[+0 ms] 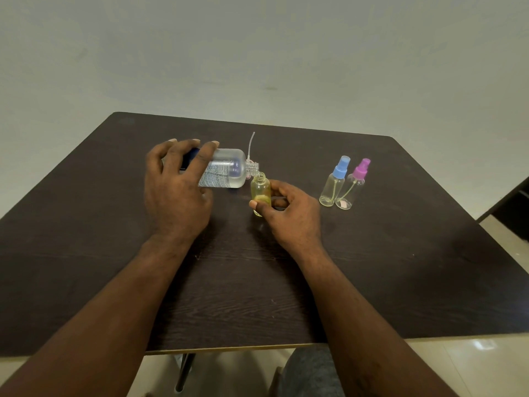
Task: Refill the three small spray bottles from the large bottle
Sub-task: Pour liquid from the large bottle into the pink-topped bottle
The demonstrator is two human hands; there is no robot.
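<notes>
On the left of the dark table (71,224), the left hand (177,193) curls its fingers over the large clear bottle (229,170). This bottle is tipped on its side, its open neck pointing right and meeting the mouth of a small yellowish bottle (260,190), and a thin white tube (251,146) sticks up just behind that neck. The right hand (292,219) pinches the uncapped small bottle upright between thumb and curled fingers, and farther right, apart from both hands, a blue-capped spray bottle (333,186) and a pink-capped spray bottle (353,187) stand close side by side.
</notes>
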